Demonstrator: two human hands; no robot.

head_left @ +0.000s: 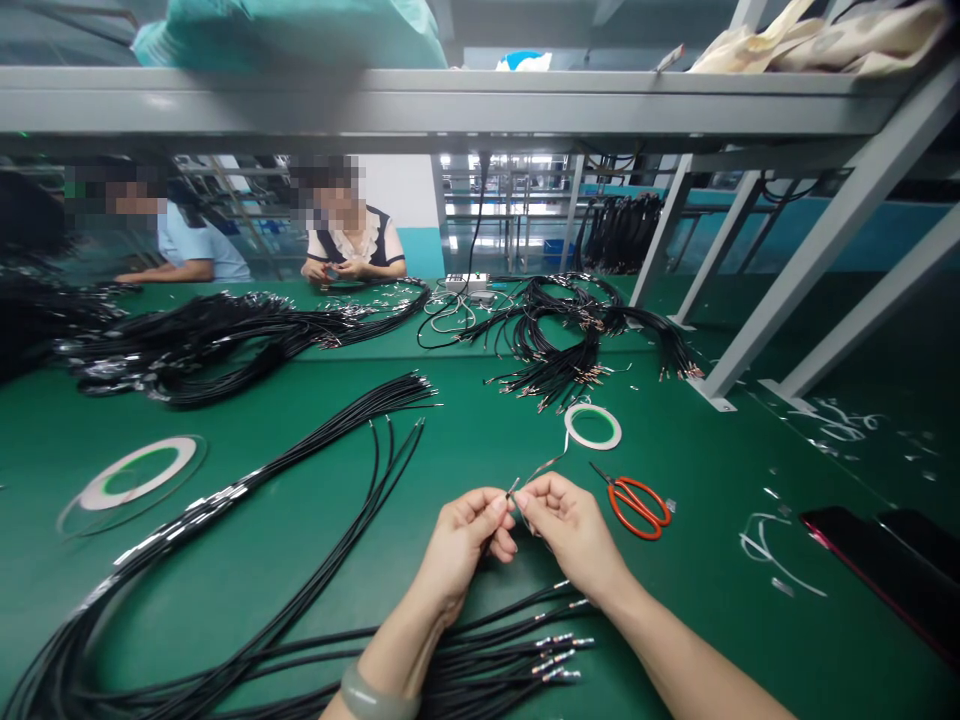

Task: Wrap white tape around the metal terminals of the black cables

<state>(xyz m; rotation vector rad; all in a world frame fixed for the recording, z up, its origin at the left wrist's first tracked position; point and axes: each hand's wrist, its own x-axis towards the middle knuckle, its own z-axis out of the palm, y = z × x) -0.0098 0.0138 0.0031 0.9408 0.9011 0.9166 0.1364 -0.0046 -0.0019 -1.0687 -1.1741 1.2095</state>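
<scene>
My left hand (465, 540) pinches the metal-tipped end of a thin black cable (511, 490) above the green table (300, 540). My right hand (566, 525) is closed right beside it and pinches a narrow strip of tape (551, 462) that runs up to a small tape roll (592, 426). Both sets of fingertips meet at the cable end. Below my wrists lies a bundle of black cables with metal terminals (525, 650).
Orange-handled scissors (634, 503) lie right of my hands. A larger tape roll (139, 472) sits at the left. Long black cable bundles (225, 500) sweep across the left, more heaps (562, 350) lie farther back. Two people sit across the table. A dark phone (885, 570) lies at the right.
</scene>
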